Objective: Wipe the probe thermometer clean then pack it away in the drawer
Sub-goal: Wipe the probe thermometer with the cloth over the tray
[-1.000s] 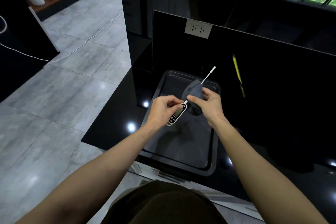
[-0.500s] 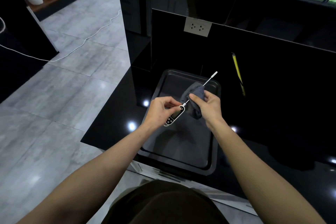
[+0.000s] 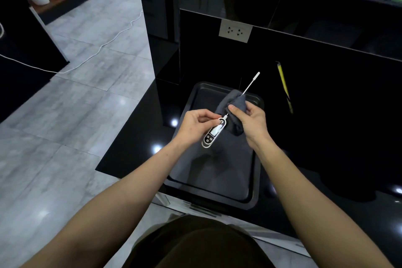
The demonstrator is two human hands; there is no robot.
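My left hand (image 3: 196, 123) pinches the top of the white probe thermometer (image 3: 213, 133), whose body with display and buttons hangs down to the lower left. Its thin metal probe runs up to the right and its white tip (image 3: 256, 75) sticks out past the cloth. My right hand (image 3: 251, 121) holds a grey cloth (image 3: 235, 104) wrapped around the middle of the probe, which is hidden there. Both hands hover above a dark baking tray (image 3: 254, 199). No drawer is visible.
The tray rests on a glossy black counter (image 3: 139, 137) whose left edge drops to grey floor tiles. A yellow-and-black pen-like tool (image 3: 284, 87) lies right of the tray. A white wall socket (image 3: 235, 30) sits on the black back panel. A white cable (image 3: 95, 52) crosses the floor.
The cloth in my right hand has slid a little up the probe, and more of the probe near the body shows. Both hands stay over the tray.
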